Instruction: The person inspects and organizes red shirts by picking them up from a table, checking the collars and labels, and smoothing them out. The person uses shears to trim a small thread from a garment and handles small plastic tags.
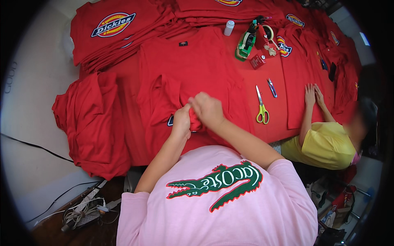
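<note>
A red T-shirt [164, 61] lies spread on the table before me, its neck label at the far end. Bunched red cloth of a shirt rises from its near part, around my hands. My left hand [181, 122] is closed on this bunched cloth. Just right of it and slightly higher, my right hand [208, 110] is closed too, with its fingers curled at the same cloth; the fingertips are partly hidden and a little blurred. Part of a dark printed patch [170, 121] shows beside my left hand.
Yellow-handled scissors [263, 114] and small blue thread snips [272, 87] lie to the right. Beyond stand a green tape dispenser [245, 46] and a white bottle [229, 28]. Red shirts are stacked [82, 28] far left and heaped [92, 123] nearer. A yellow-sleeved co-worker's hands [314, 95] press a shirt.
</note>
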Action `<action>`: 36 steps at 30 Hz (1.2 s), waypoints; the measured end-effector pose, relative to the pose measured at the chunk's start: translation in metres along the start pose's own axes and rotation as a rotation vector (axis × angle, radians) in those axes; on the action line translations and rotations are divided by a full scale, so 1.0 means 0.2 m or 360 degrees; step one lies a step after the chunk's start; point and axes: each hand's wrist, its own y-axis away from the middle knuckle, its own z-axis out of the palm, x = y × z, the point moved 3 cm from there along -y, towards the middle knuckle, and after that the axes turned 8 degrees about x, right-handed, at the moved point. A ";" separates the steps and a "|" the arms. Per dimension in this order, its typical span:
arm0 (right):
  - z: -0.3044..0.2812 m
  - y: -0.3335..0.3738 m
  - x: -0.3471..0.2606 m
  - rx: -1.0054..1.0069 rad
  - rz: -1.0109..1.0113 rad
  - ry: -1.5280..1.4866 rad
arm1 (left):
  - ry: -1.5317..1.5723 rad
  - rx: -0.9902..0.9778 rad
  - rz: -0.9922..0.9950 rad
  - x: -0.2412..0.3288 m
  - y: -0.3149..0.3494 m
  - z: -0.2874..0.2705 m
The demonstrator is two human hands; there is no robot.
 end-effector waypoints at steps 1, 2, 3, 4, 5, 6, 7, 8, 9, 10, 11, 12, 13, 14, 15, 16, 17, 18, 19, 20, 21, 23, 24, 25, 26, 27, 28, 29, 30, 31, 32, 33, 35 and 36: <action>0.01 0.01 0.07 -0.0047 0.0055 0.0050 | -0.0035 0.0091 0.0006 0.04 0.06 0.08; 0.01 0.01 0.11 -0.0092 0.0108 0.0096 | -0.0032 0.0111 0.0042 0.04 0.06 0.08; -0.02 -0.02 0.05 -0.0013 -0.0069 -0.0036 | -0.0012 0.0143 0.0095 0.04 0.05 0.07; -0.08 -0.03 -0.08 0.0061 -0.0228 -0.0161 | -0.0002 0.0171 0.0131 0.01 0.03 0.05; -0.14 -0.03 -0.19 0.0136 -0.0396 -0.0287 | 0.0251 -0.0228 0.0055 -0.01 -0.02 0.00; -0.15 0.01 -0.28 0.0047 -0.0531 -0.0324 | 0.0224 -0.0267 0.0004 -0.02 -0.05 -0.03; -0.15 0.00 -0.26 0.0127 -0.0519 -0.0323 | 0.0196 -0.0305 -0.0047 -0.04 -0.07 -0.05; -0.13 -0.02 -0.23 0.0207 -0.0509 -0.0324 | 0.0169 -0.0342 -0.0097 -0.05 -0.09 -0.06; -0.09 -0.02 -0.14 0.0121 -0.0284 -0.0217 | 0.0101 -0.0148 -0.0045 -0.05 -0.06 -0.03; -0.04 -0.03 0.00 0.0048 -0.0062 -0.0105 | 0.0027 0.0036 0.0017 0.00 0.00 0.05; 0.02 0.00 0.17 -0.0036 0.0153 -0.0018 | -0.0024 0.0039 -0.0023 0.07 0.09 0.14; 0.02 0.00 0.14 -0.0026 0.0150 -0.0084 | -0.0031 0.0040 -0.0003 0.06 0.08 0.12; -0.02 0.00 0.08 -0.0011 0.0148 -0.0144 | -0.0041 0.0032 0.0017 0.05 0.05 0.10; -0.05 0.00 0.02 0.0005 0.0147 -0.0202 | -0.0052 0.0023 0.0037 0.04 0.02 0.08; -0.09 0.01 -0.08 0.0085 -0.0014 -0.0329 | -0.0024 0.0000 0.0178 0.06 0.01 0.09; -0.15 0.00 -0.22 0.0141 -0.0363 -0.0354 | 0.0007 -0.0241 0.0073 -0.01 -0.10 -0.02; -0.14 0.01 -0.27 0.0174 -0.0412 -0.0410 | 0.0022 -0.0480 -0.0036 -0.08 -0.20 -0.13; -0.13 0.01 -0.27 0.0211 -0.0449 -0.0446 | -0.0021 -0.0333 0.0019 -0.09 -0.18 -0.10; -0.10 0.00 -0.20 0.0181 -0.0389 -0.0295 | -0.0071 -0.0188 0.0071 -0.09 -0.14 -0.06; -0.06 -0.02 -0.08 0.0156 -0.0331 -0.0150 | -0.0220 0.0231 0.0120 -0.05 -0.01 0.03; -0.04 -0.05 -0.01 0.0152 -0.0188 -0.0057 | -0.0154 -0.0010 0.0021 -0.03 -0.02 0.02; -0.04 -0.03 0.04 0.0151 -0.0116 -0.0034 | -0.0164 -0.0021 0.0048 -0.03 -0.02 0.03; -0.05 -0.04 0.04 0.0145 -0.0092 -0.0036 | -0.0159 -0.0013 0.0070 -0.02 -0.02 0.04; -0.07 -0.03 -0.05 0.0098 -0.0287 -0.0134 | -0.0140 -0.0005 0.0182 -0.01 0.00 0.03; -0.06 0.02 -0.15 0.0177 -0.0620 -0.0140 | -0.0517 -0.0022 0.0457 -0.04 -0.05 -0.01; -0.11 0.00 -0.24 0.0167 -0.0589 -0.0290 | -0.0899 -0.0043 0.0736 -0.02 -0.07 -0.03; -0.15 -0.04 -0.30 0.0156 -0.0558 -0.0440 | -0.0314 -0.0176 0.0390 -0.06 -0.08 -0.04; -0.08 -0.02 -0.22 0.0118 -0.0525 -0.0279 | 0.0267 -0.0210 0.0034 -0.10 -0.09 -0.05; 0.00 0.00 -0.07 0.0086 -0.0481 -0.0105 | -0.0255 0.0215 0.0036 -0.07 -0.05 0.00; 0.02 -0.04 0.03 0.0059 -0.0104 -0.0051 | -0.0141 0.0155 0.0023 0.00 0.02 0.06; 0.05 -0.04 0.16 -0.0030 -0.0038 0.0066 | -0.0030 0.0092 -0.0004 0.04 0.06 0.09; 0.05 -0.04 0.13 -0.0004 0.0000 -0.0001 | -0.0045 0.0093 0.0018 0.03 0.04 0.07; -0.01 -0.05 -0.02 0.0122 -0.0222 -0.0130 | -0.0067 0.0097 0.0070 0.01 -0.02 0.02; -0.06 -0.03 -0.14 0.0219 -0.0472 -0.0184 | 0.0068 -0.0006 0.0062 0.02 -0.02 0.02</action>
